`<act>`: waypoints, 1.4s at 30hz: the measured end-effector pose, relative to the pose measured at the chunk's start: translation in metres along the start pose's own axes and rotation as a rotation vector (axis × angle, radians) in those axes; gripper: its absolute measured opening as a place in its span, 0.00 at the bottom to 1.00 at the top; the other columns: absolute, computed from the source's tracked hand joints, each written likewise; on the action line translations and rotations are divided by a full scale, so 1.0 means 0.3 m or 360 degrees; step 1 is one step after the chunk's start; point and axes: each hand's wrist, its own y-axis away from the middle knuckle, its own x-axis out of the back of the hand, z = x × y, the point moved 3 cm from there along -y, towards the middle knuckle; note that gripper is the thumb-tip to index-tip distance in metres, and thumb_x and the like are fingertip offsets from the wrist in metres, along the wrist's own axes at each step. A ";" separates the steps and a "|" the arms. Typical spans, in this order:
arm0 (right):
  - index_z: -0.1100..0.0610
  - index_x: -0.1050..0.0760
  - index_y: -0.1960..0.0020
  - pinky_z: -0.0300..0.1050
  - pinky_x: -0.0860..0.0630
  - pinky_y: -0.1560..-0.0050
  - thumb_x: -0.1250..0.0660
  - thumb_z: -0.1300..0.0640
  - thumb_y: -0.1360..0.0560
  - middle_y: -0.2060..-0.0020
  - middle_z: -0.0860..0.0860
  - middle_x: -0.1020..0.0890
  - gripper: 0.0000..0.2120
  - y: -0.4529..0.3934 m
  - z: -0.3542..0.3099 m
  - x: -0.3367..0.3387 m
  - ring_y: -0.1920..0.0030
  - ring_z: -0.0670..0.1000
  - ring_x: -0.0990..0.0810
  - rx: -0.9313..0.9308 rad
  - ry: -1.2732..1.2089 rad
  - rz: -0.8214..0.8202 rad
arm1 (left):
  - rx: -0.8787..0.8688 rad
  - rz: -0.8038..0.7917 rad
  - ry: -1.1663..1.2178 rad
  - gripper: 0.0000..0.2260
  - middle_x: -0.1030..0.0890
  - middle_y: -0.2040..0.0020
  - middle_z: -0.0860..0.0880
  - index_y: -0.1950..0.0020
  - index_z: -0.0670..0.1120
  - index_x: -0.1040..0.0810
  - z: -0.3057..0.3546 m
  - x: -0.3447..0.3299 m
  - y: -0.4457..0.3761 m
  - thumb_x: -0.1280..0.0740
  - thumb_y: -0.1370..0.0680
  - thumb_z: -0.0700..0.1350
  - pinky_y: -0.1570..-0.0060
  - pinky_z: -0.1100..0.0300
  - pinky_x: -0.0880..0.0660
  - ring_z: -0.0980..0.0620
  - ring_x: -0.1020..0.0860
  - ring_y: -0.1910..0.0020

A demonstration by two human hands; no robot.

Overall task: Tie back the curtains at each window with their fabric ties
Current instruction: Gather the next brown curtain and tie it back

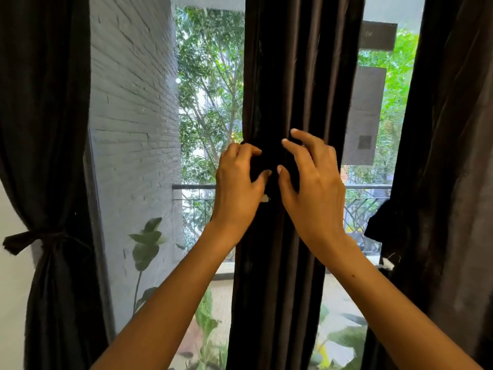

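Both hands at the middle curtain's tie

The left hand (238, 182) curls its fingers and thumb round the dark fabric tie (266, 166) bunched at the waist of the gathered dark brown middle curtain (290, 76), while the right hand (312, 180) hovers beside it, fingers spread and lightly bent, thumb touching the fabric. At far left, another dark curtain (45, 102) hangs cinched by its knotted fabric band (34, 240); a third dark curtain (453, 156) hangs at right.

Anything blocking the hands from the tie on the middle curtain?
Nothing visible. The left hand and right hand are already on the dark tie bunching the middle curtain; left fingers curl onto it, right fingers spread over it.
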 end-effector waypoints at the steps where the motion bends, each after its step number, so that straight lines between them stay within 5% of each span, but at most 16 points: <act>1: 0.62 0.23 0.40 0.45 0.24 0.53 0.33 0.64 0.25 0.38 0.55 0.23 0.14 0.002 -0.009 -0.001 0.41 0.56 0.25 0.0024 0.0014 -0.0027 | 0.0029 -0.0003 0.0019 0.13 0.24 0.48 0.46 0.45 0.43 0.23 -0.007 0.001 0.002 0.28 0.28 0.41 0.49 0.57 0.27 0.49 0.25 0.50; 10: 0.59 0.19 0.48 0.38 0.32 0.69 0.28 0.62 0.28 0.50 0.52 0.22 0.09 0.020 -0.048 0.001 0.53 0.52 0.24 0.0037 0.0118 -0.0040 | 0.0134 0.0123 0.0112 0.15 0.21 0.51 0.47 0.44 0.43 0.23 -0.052 0.016 -0.025 0.27 0.28 0.44 0.55 0.56 0.25 0.51 0.25 0.58; 16: 0.59 0.18 0.50 0.50 0.23 0.71 0.33 0.72 0.31 0.51 0.51 0.18 0.14 0.029 -0.050 -0.043 0.52 0.56 0.21 -0.0027 0.0236 -0.0333 | 0.0262 0.0150 0.0102 0.14 0.21 0.56 0.49 0.46 0.44 0.25 -0.105 0.014 -0.069 0.28 0.27 0.47 0.58 0.59 0.26 0.51 0.24 0.59; 21: 0.54 0.23 0.42 0.47 0.25 0.61 0.35 0.52 0.23 0.46 0.48 0.19 0.12 0.020 -0.070 -0.112 0.46 0.52 0.21 -0.0223 0.0266 -0.0487 | 0.0295 0.0221 0.0180 0.09 0.18 0.56 0.47 0.44 0.42 0.25 -0.149 0.027 -0.075 0.41 0.21 0.35 0.63 0.63 0.26 0.54 0.22 0.64; 24: 0.54 0.28 0.40 0.46 0.30 0.64 0.36 0.45 0.24 0.53 0.51 0.19 0.17 -0.015 -0.096 -0.167 0.50 0.54 0.21 -0.0309 0.0251 -0.0460 | 0.0335 0.0190 0.0261 0.09 0.18 0.57 0.46 0.46 0.42 0.25 -0.169 0.035 -0.065 0.42 0.21 0.34 0.63 0.53 0.23 0.51 0.21 0.65; 27: 0.54 0.30 0.41 0.46 0.34 0.63 0.37 0.46 0.23 0.52 0.52 0.19 0.16 -0.054 -0.091 -0.231 0.50 0.57 0.21 -0.0415 0.0332 -0.0546 | 0.0369 0.0181 0.0342 0.05 0.18 0.62 0.44 0.49 0.42 0.24 -0.179 0.049 -0.062 0.38 0.22 0.36 0.63 0.49 0.23 0.47 0.20 0.65; 32: 0.52 0.23 0.45 0.47 0.31 0.65 0.39 0.55 0.22 0.56 0.51 0.18 0.08 -0.052 -0.108 -0.267 0.54 0.57 0.21 -0.0246 0.0058 -0.0523 | 0.0382 0.0117 0.0494 0.08 0.17 0.64 0.49 0.55 0.43 0.18 -0.170 0.088 -0.080 0.31 0.24 0.47 0.64 0.69 0.24 0.61 0.20 0.65; 38: 0.52 0.23 0.43 0.50 0.26 0.60 0.38 0.52 0.21 0.51 0.48 0.19 0.09 -0.031 -0.132 -0.278 0.50 0.53 0.22 -0.0088 -0.0054 -0.0704 | 0.0443 0.0037 0.0191 0.17 0.17 0.62 0.46 0.51 0.41 0.19 -0.171 0.125 -0.166 0.22 0.34 0.49 0.57 0.61 0.23 0.52 0.20 0.63; 42: 0.47 0.20 0.51 0.46 0.26 0.62 0.41 0.40 0.23 0.54 0.46 0.20 0.15 -0.022 -0.133 -0.257 0.54 0.51 0.21 -0.0197 -0.0061 -0.0666 | 0.0328 0.0023 0.0018 0.05 0.18 0.64 0.47 0.58 0.42 0.18 -0.161 0.132 -0.198 0.25 0.30 0.41 0.59 0.63 0.25 0.53 0.22 0.65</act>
